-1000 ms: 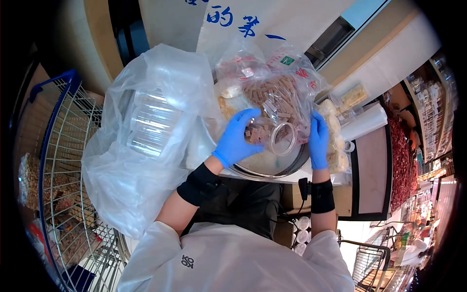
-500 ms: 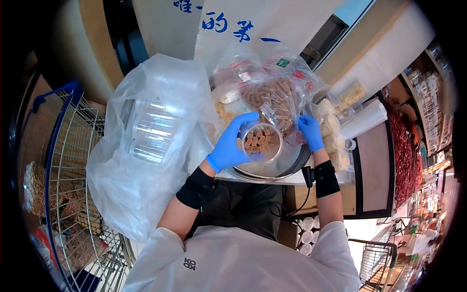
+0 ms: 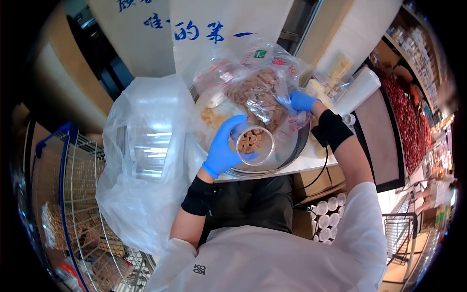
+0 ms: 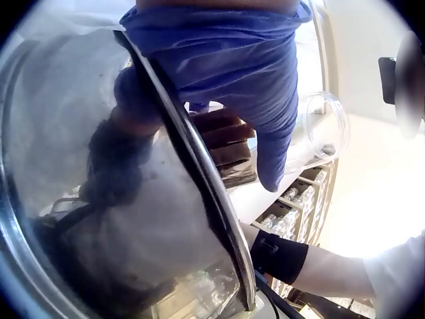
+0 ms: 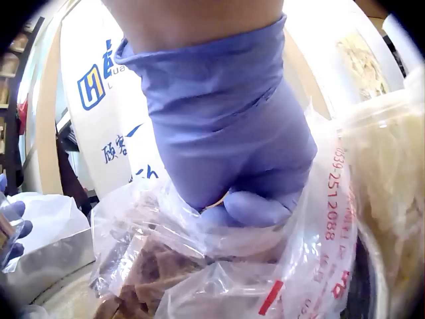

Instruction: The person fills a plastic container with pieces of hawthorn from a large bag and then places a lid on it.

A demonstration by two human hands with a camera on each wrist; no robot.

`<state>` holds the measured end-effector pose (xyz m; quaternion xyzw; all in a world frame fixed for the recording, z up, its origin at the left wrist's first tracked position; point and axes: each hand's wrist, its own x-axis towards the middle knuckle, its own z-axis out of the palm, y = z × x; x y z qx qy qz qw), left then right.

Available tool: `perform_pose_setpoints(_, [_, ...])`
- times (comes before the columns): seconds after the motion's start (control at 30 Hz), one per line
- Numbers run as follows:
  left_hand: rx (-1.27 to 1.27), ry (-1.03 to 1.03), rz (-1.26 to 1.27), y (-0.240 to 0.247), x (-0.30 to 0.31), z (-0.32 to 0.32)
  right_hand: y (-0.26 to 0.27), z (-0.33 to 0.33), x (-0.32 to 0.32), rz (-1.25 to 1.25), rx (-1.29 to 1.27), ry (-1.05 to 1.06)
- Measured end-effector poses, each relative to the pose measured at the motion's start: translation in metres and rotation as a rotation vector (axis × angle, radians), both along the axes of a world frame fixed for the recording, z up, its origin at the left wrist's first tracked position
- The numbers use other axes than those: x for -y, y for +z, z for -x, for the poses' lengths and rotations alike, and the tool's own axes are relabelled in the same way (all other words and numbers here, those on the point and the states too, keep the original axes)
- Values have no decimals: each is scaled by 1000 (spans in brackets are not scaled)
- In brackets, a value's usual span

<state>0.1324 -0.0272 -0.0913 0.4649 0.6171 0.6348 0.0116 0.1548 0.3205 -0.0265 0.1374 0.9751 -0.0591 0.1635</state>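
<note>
In a blue glove, the left hand (image 3: 224, 148) grips a clear round tub (image 3: 266, 155) with brown cubes (image 3: 250, 139) in it, tilted so its mouth faces the head camera. Brown pieces (image 4: 229, 146) show beside the left hand (image 4: 219, 66) in the left wrist view. A clear plastic bag (image 3: 262, 104) of brown strips lies in a round metal tray (image 3: 299, 151). At the bag's right edge is the right hand (image 3: 302, 101). In the right wrist view the right hand (image 5: 232, 139) has curled fingers pinching the bag's plastic (image 5: 332, 219).
Stacked clear containers in a large plastic bag (image 3: 141, 194) stand on the left, beside a shopping cart (image 3: 63, 160). Right of the tray are packed tubs and a plastic roll (image 3: 359, 90). White-lidded tubs (image 3: 323, 221) sit below the table's edge.
The right hand has moved up along the bag's right side and its fingers have curled. The left hand has turned the tub's mouth towards the head camera. The head view has shifted.
</note>
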Motion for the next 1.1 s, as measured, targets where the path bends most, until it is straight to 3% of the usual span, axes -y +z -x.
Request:
perform_pose_setpoints(0.27, [95, -50, 34, -2, -2, -1, -17, 7, 17, 131, -245, -15])
perform_pose_setpoints(0.33, [3, 27, 66, 0, -2, 1, -34, 15, 4, 241, -381, 105])
perform_pose_setpoints(0.63, [-44, 154, 162, -1, -16, 5, -13, 5, 20, 275, -537, 23])
perform_pose_setpoints(0.73, [-42, 160, 195, 1, -21, 7, -23, 18, 2, 349, -440, 4])
perform_pose_setpoints(0.87, [-53, 202, 182, -6, -28, 13, -23, 33, -7, 237, -427, 90])
perform_pose_setpoints(0.93, [-16, 189, 171, -8, -28, 12, -45, 42, -20, 512, -473, 169])
perform_pose_setpoints(0.97, [-2, 192, 169, -9, -27, 11, -45, 39, -15, 510, -458, 170])
perform_pose_setpoints(1.03, [25, 187, 183, -6, -27, 11, -31, 31, 0, 720, -493, 1])
perform_pose_setpoints(1.1, [6, 184, 179, -10, -27, 13, -24, 25, 10, 705, -477, -45])
